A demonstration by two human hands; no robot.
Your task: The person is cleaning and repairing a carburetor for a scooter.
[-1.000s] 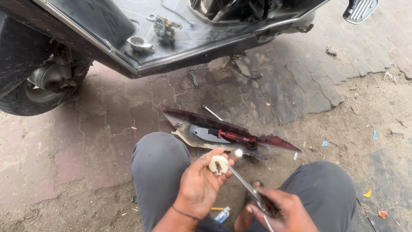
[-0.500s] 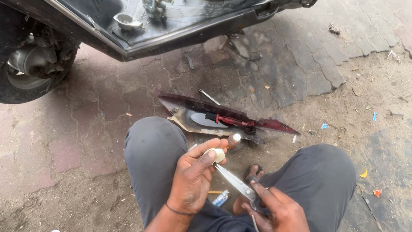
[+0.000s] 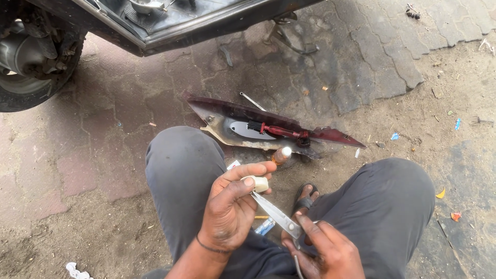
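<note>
My left hand (image 3: pixel 230 206) pinches a small cream-white piece (image 3: pixel 261 183) between thumb and fingers, just above my knees. My right hand (image 3: pixel 325 250) grips the handles of metal scissors (image 3: pixel 276 214), whose blades point up-left to the white piece and touch it. Both hands sit between my grey-trousered legs (image 3: pixel 178 173). A small brown bottle with a white cap (image 3: pixel 281 154) stands on the ground just beyond the left hand.
A dark red scooter body panel (image 3: pixel 243 116) lies on the paving ahead, with a red-handled brush (image 3: pixel 276 129) on it. A scooter's underside (image 3: pixel 170 20) and rear wheel (image 3: pixel 31 62) fill the top left. A sandalled foot (image 3: pixel 305 199) shows between my legs. Litter dots the dirt at right.
The view has tilted down and the scooter has slid up. My left hand turned the white piece and closed its fingers on it; the scissors stay at the piece.
</note>
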